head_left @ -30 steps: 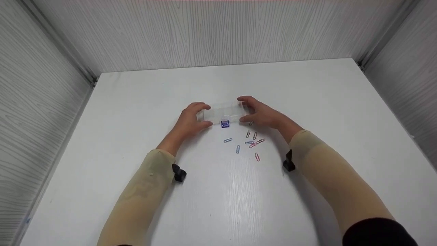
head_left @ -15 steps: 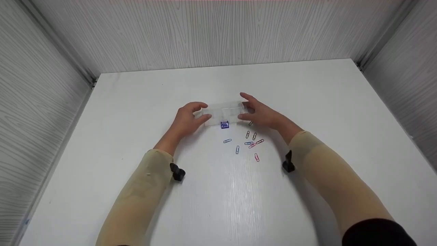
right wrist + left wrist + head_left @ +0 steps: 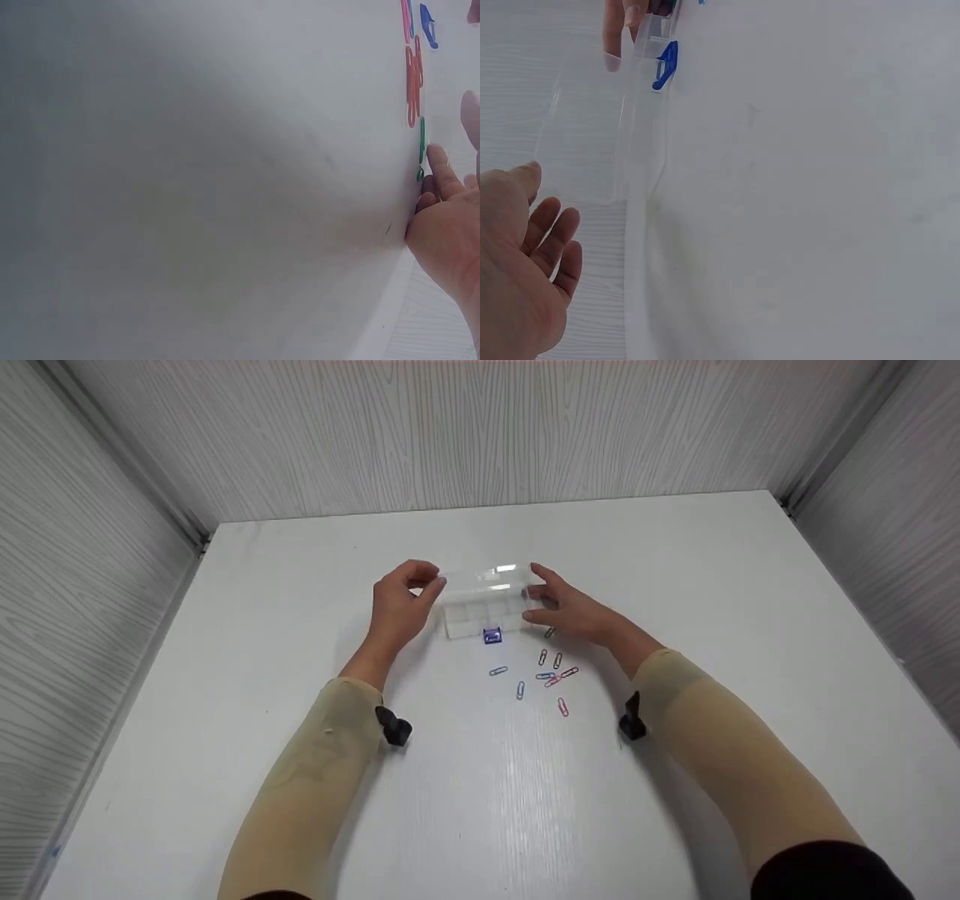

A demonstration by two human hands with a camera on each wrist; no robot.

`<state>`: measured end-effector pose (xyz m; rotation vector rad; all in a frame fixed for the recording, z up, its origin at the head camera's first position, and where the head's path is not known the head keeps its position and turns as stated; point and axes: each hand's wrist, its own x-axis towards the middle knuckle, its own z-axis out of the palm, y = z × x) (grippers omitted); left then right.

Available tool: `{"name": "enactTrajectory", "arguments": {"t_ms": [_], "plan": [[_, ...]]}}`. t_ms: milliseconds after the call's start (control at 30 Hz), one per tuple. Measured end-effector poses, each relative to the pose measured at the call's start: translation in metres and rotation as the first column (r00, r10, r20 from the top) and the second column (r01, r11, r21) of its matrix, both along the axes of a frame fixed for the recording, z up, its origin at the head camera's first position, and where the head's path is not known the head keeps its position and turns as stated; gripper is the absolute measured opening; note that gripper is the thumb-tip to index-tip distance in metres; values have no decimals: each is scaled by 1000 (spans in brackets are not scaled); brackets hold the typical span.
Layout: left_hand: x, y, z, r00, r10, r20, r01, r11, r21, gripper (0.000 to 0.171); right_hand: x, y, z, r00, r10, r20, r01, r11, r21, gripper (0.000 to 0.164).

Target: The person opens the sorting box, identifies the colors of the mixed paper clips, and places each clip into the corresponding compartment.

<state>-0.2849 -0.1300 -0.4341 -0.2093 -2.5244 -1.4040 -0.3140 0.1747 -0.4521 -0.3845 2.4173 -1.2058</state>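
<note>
A clear plastic compartment box [image 3: 466, 628] with a blue latch [image 3: 492, 636] at its front sits on the white table. Its transparent lid [image 3: 585, 135] is tilted up toward the back. My left hand [image 3: 397, 600] pinches the lid's left edge, thumb uppermost. Around the box's right end, my right hand [image 3: 570, 604] holds with the thumb at the front and the fingers behind, the index finger stretched up by the lid's right corner. The box's compartments show no contents.
Several coloured paper clips lie in front of the box, among them a blue clip [image 3: 520, 690] and a red clip [image 3: 563, 707]. A green clip [image 3: 421, 142] lies close to the right hand. Pale wood-grain panels [image 3: 480, 435] border the table.
The left hand has shifted left and up from the box's left end, raising the lid. The right hand stays at the right end, its index finger now straighter.
</note>
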Motion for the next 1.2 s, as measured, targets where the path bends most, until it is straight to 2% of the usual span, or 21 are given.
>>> {"name": "enactTrajectory", "arguments": {"t_ms": [133,267,433,567,667,833,1033,1200], "plan": [[-7,2,2,998,40,-54,-39,999,24,14,1,1,2,1000,8,13,-8,1000,-17,96],[-12,4,3,998,37,-60,-37,999,6,11,2,1,3,1000,11,11,-10,1000,-25,96],[-15,3,-1,1000,20,-2,-20,999,-33,25,2,0,3,1000,10,7,-10,1000,-16,96],[-14,0,-6,996,-16,92,29,989,-142,45,2,0,4,1000,10,5,-10,1000,-11,96],[-13,-1,-8,985,-30,172,74,964,-257,58,2,1,4,1000,10,4,-10,1000,-17,96],[-10,0,-10,961,-48,273,162,897,-411,73,1,1,2,1000,8,9,-8,999,-32,96],[-3,1,-4,939,-76,336,253,812,-525,88,2,0,3,1000,5,9,-4,1000,-30,96],[2,2,3,927,-76,368,292,762,-578,92,2,1,3,1000,5,4,-5,999,-32,97]]}}
